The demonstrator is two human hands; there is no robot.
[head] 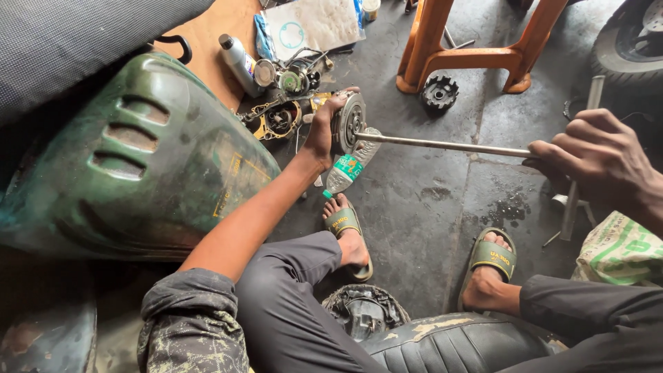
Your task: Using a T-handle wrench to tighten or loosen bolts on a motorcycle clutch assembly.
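Head view: left hand [323,131] clasps the round metal clutch assembly [349,122] (likely heavy, greasy; best held by its rim), right hand [599,160] clenches the stiff long-handled wrench [442,145].

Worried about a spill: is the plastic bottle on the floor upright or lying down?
Lying down. The plastic bottle lies on its side on the floor, green cap toward the foot, under the long rod.

Dark grey concrete floor [428,173], stained (wet patches at four o'clock). An orange wooden stool [442,48] stands at one o'clock under flat daylight.
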